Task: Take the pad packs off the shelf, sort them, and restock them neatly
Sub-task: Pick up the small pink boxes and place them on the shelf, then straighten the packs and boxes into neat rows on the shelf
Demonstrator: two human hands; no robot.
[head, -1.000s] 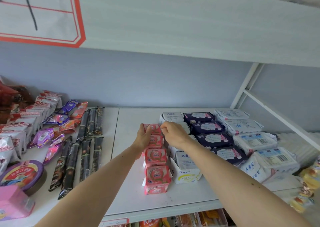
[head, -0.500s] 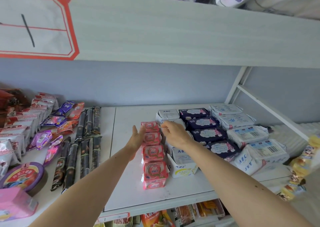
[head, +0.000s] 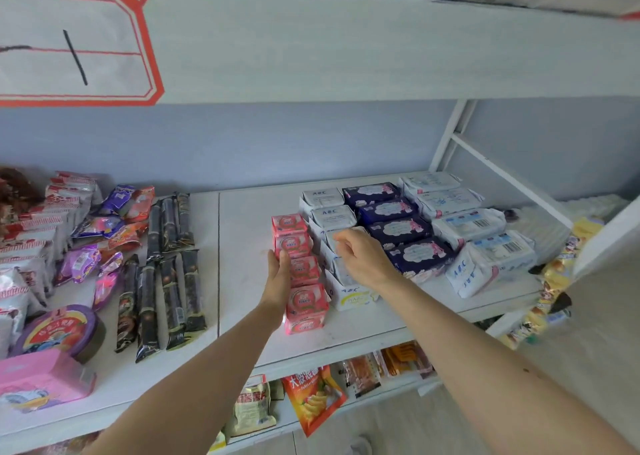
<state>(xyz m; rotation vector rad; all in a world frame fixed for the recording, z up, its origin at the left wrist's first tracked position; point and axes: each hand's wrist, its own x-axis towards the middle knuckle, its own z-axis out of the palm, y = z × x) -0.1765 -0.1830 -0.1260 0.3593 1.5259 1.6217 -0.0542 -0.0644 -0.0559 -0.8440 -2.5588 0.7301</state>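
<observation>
A row of several pink pad packs point(head: 304, 300) runs front to back on the white shelf point(head: 242, 281). My left hand point(head: 278, 274) lies flat against the row's left side, fingers straight. To the right stand a row of white ABC packs point(head: 329, 212), a row of dark blue packs point(head: 398, 229) and a row of larger white-and-blue packs point(head: 467, 222). My right hand point(head: 360, 258) hovers over the white ABC row with fingers loosely curled, holding nothing I can see.
Dark snack sticks point(head: 166, 281), colourful candy wrappers point(head: 104, 232) and red-white bags point(head: 31, 232) fill the shelf's left part. A round purple tin point(head: 59, 330) and a pink box point(head: 41, 382) sit front left. A white upright post point(head: 446, 135) stands back right; snack bags point(head: 311, 399) hang below.
Both hands have come forward from the rear pink pack. The left now presses the row's side nearer the middle; the right has shifted over the white ABC row.
</observation>
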